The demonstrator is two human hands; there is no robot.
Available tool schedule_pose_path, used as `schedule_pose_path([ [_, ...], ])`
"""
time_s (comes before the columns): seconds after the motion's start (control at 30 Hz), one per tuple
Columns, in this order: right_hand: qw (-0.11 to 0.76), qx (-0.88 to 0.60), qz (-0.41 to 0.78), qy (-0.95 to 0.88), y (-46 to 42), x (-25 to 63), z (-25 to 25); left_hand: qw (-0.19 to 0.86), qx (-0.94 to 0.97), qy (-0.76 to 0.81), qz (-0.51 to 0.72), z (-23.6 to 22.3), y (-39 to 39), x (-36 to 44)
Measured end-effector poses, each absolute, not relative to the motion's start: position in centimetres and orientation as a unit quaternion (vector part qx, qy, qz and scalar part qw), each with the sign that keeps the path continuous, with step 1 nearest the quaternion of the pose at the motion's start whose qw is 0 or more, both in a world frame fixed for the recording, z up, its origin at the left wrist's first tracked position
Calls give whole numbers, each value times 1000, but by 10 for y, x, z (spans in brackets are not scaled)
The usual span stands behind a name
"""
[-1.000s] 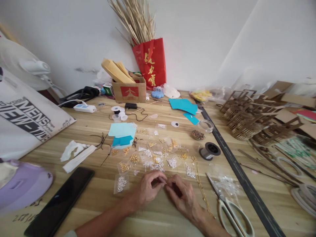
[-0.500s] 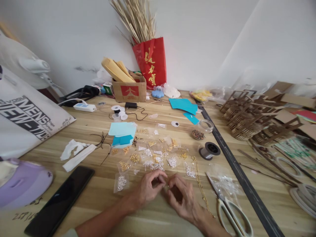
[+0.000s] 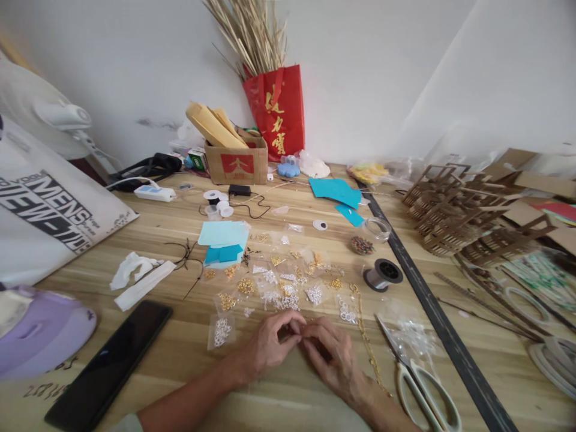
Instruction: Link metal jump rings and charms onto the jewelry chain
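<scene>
My left hand (image 3: 275, 341) and my right hand (image 3: 330, 354) meet at the fingertips low over the wooden table. Each is closed in a pinch, thumb against fingers; whatever lies between them is too small to make out. Just beyond the hands are small clear bags of silver findings (image 3: 314, 294) and gold findings (image 3: 246, 287). A bag of silver rings (image 3: 347, 311) and a gold chain (image 3: 369, 348) lie right of my right hand. Farther right, scissors (image 3: 416, 384) with pale handles rest on the table. A bag of silver pieces (image 3: 221, 332) is left of my left hand.
A spool of wire (image 3: 382, 275) and a dish of beads (image 3: 362, 245) stand at the right, by a dark strip (image 3: 423, 306). Woven baskets (image 3: 459, 210) crowd the far right. A black phone (image 3: 110, 366) and white strips (image 3: 144, 285) lie left; turquoise sheets (image 3: 224, 234) lie ahead.
My right hand has moved slightly left, closing the small gap to my left hand, so the fingertips now meet. The left hand has hardly moved.
</scene>
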State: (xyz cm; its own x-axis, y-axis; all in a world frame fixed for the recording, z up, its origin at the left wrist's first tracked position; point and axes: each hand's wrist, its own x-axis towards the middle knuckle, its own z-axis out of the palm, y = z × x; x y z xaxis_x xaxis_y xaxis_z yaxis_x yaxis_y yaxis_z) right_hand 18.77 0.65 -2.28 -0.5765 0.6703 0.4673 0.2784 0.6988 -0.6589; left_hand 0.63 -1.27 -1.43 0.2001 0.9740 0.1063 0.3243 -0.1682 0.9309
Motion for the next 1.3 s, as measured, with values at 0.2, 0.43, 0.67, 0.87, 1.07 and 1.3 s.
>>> schedule_pose_path([
  [0.2, 372, -285, 267, -842, 6, 186, -18, 403, 664, 496, 388, -15, -13, 5],
  [0.43, 343, -292, 242, -860, 3, 187, -18, 325, 691, 498, 411, -23, -11, -2],
  [0.67, 335, -286, 238, -866, 1, 189, -15, 166, 768, 412, 462, -25, -10, -8],
  [0.87, 379, -314, 219, -842, 2, 191, -21, 139, 795, 385, 448, -21, -11, -9],
  [1.07, 384, -301, 229, -842, 5, 190, -19, 142, 810, 384, 420, -19, -14, -7],
  [1.3, 361, -291, 253, -849, 6, 192, -19, 161, 814, 380, 409, -17, -15, -4],
])
